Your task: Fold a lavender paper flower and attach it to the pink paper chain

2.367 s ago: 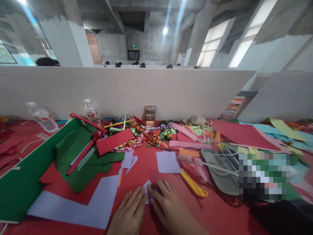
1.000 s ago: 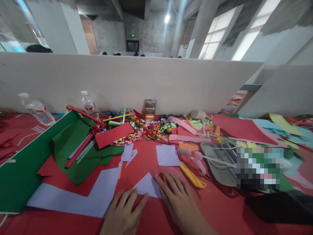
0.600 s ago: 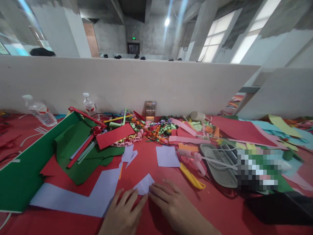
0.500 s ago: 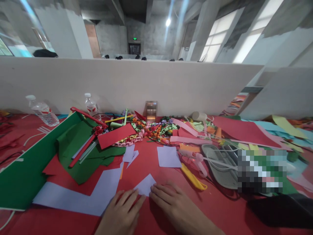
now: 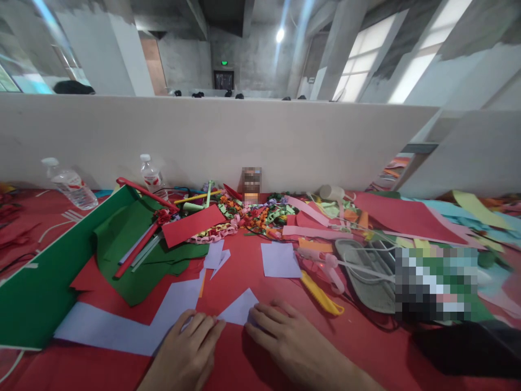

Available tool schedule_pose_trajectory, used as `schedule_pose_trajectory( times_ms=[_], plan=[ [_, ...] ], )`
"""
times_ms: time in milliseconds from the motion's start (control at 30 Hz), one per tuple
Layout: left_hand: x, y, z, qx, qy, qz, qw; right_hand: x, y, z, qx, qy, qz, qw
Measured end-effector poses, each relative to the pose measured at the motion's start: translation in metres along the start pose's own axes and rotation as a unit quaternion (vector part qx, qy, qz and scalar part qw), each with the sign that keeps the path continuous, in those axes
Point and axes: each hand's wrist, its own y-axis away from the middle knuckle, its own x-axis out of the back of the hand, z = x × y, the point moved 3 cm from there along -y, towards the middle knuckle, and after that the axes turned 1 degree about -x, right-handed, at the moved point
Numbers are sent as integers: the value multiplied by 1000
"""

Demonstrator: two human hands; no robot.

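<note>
A small folded piece of purple paper point(image 5: 240, 307) lies on the red table covering in front of me, its peak pointing away. My left hand point(image 5: 190, 342) is closed at the paper's left corner, with bent fingertips touching it. Against the right edge, my right hand point(image 5: 287, 332) has its fingers pressed together on the paper; the thumb is hidden. A larger L-shaped purple sheet point(image 5: 112, 327) reaches under the left hand. Farther off, a purple square point(image 5: 280, 260) lies beside a yellow-handled cutter point(image 5: 321, 294), and small purple scraps point(image 5: 215, 254) sit left of it.
A green board point(image 5: 61, 282) stands along the left, with green paper point(image 5: 134, 266) beside it. Two water bottles point(image 5: 152, 176) are near the white partition point(image 5: 220, 136). Paper chains point(image 5: 260, 217) heap at the back. At right are a grey tray point(image 5: 362, 282) and a black object point(image 5: 468, 347).
My left hand has slid left and slightly toward me, uncovering the paper's left corner. The right hand and the folded paper have shifted slightly left.
</note>
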Motion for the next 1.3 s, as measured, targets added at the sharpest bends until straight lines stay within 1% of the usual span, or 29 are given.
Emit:
schedule_pose_trajectory(
  times_ms=[167,300,400,467,500,567,633,700,800,867,967,1033,1133,1200,1300],
  plan=[
    [0,0,1,1,5,17,1000,6,16,4,11,18,4,1000],
    [4,0,0,16,9,45,999,11,35,9,18,34,20,999],
    [8,-2,1,16,7,56,998,11,50,17,16,23,2,1000],
    [10,-3,1,20,12,63,998,9,57,21,-7,10,-9,1000],
    [10,-3,1,24,14,70,997,8,59,22,-30,0,-8,1000],
    [10,-2,1,30,12,89,995,4,57,23,-103,-28,17,994],
    [9,0,1,29,2,106,994,-4,50,20,-188,-66,63,978],
    [7,1,1,25,-11,118,993,-15,39,14,-233,-100,103,962],
    [7,2,1,20,-22,124,992,-34,22,7,-259,-155,156,940],
    [7,2,1,16,-27,121,992,-42,15,5,-270,-194,193,923],
    [6,3,0,12,-35,121,992,-47,10,6,-287,-274,220,891],
    [5,4,0,7,-37,126,991,-48,11,7,-289,-298,227,881],
    [2,5,-1,9,-34,122,992,-48,14,8,-304,-237,244,890],
    [1,5,-2,9,-33,124,992,-48,16,10,-314,-190,239,899],
    [0,4,-2,6,-38,133,990,-48,15,9,-313,-189,219,905]
  ],
)
